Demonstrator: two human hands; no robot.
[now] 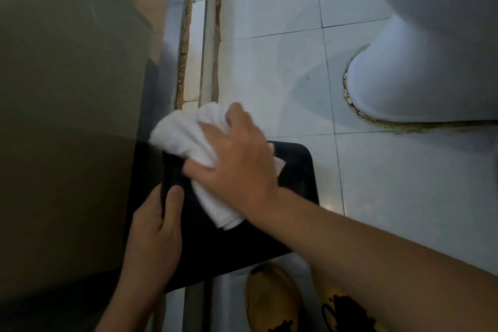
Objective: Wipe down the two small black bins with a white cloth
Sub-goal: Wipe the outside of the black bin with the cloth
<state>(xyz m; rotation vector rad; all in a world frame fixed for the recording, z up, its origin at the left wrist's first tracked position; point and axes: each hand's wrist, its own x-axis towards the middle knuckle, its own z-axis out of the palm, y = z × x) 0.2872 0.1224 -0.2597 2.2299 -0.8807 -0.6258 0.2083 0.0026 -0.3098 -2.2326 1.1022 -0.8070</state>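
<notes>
- Your right hand (237, 159) grips the bunched cloth (186, 140), pressing it onto the bin (296, 170).
- Your left hand (156, 234) holds the bin's left edge, fingers curled round it.
- Bin sits on the tile floor (283, 62), beside the toilet (417, 62).

I am looking down at a black bin (234, 237) on a pale tiled floor (283, 75). My right hand (237, 159) is gripping a bunched white cloth (186, 137) and pressing it against the bin's top. My left hand (155, 234) is holding the bin's left edge, thumb lying on top. A white toilet base (420, 73) is standing at upper right, a grey-brown panel (67, 89) at left.
</notes>
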